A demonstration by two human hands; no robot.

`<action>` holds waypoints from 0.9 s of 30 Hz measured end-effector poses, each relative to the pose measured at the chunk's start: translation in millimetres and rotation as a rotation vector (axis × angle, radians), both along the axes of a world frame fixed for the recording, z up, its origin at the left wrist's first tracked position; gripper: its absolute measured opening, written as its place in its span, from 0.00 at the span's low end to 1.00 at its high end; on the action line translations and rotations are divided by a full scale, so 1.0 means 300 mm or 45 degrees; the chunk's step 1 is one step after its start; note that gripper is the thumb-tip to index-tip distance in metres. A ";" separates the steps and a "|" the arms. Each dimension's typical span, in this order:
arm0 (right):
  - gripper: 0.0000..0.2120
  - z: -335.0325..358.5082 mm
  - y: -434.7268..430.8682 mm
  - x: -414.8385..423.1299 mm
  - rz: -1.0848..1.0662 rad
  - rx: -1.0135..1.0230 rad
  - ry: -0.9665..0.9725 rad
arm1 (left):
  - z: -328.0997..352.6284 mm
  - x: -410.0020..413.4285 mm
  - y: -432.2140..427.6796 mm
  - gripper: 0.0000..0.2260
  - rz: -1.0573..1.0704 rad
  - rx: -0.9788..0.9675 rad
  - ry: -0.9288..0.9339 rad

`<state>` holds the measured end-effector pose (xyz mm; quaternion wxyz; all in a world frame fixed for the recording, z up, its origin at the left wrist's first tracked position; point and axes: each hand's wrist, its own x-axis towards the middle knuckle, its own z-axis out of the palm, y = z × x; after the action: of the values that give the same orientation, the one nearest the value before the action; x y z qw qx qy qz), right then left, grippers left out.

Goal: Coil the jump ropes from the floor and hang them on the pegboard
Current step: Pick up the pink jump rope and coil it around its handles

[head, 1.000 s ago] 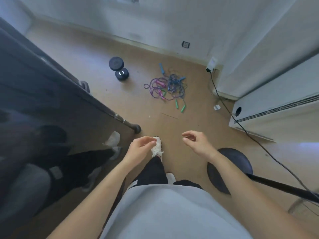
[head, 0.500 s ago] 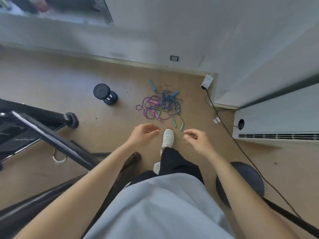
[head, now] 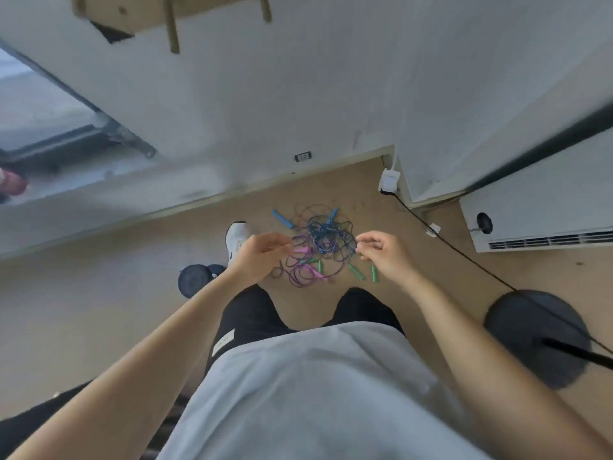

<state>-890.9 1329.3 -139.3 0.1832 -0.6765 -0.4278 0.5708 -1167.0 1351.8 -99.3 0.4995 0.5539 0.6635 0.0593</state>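
Observation:
A tangled pile of jump ropes (head: 320, 247) lies on the tan floor just ahead of my feet, with blue, pink and green handles among purple and dark blue cords. My left hand (head: 257, 257) hovers over the pile's left side, fingers loosely curled and holding nothing. My right hand (head: 386, 255) hovers over its right side, also loosely curled and empty. A wooden pegboard (head: 139, 9) with pegs hangs on the white wall at the top left.
A black dumbbell (head: 194, 280) lies on the floor left of my legs. A black cable (head: 464, 257) runs from a white adapter (head: 388, 180) to a round black stand base (head: 537, 336) at right. A white air-conditioner unit (head: 544, 220) stands far right.
I have stepped up to the rope pile, which now lies right under my hands. The view has swung up so the wall and pegboard show. Both hands stayed empty.

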 end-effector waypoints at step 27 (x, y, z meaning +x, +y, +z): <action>0.14 -1.678 -0.043 -1.055 -1.148 -0.644 -0.055 | -1.810 -0.322 0.536 0.07 -1.478 -0.355 0.202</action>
<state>-1207.3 1316.2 -642.8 0.2329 -0.8284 0.0540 0.5065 -1263.7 1512.8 -642.3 0.4673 0.7575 0.2895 -0.3522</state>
